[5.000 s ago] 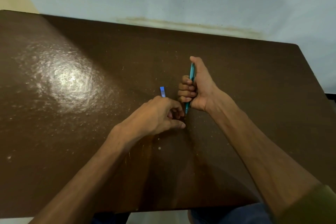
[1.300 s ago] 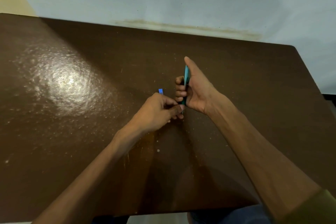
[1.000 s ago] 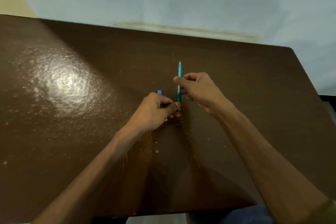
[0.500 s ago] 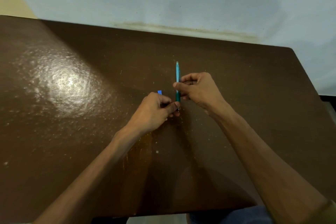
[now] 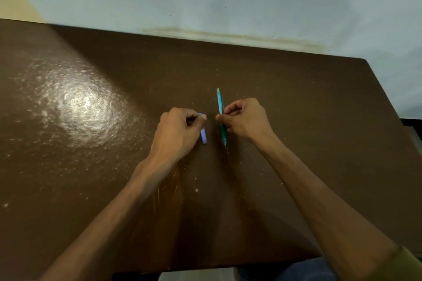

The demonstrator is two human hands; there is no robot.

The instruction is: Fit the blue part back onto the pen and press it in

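Here the two hands have drawn apart over the brown table (image 5: 319, 121). The right hand (image 5: 245, 121) pinches the teal pen (image 5: 221, 116) at mid-barrel between thumb and curled fingers, its tip pointing toward the person. The left hand (image 5: 178, 132), half a second ago touching the pen's tip, now pinches the small blue cap (image 5: 203, 136) just beside the pen. By this showing, cap and pen are apart and not yet joined.

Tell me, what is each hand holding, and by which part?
The right hand pinches the teal pen around its middle. The left hand grips the small blue piece by its upper end.
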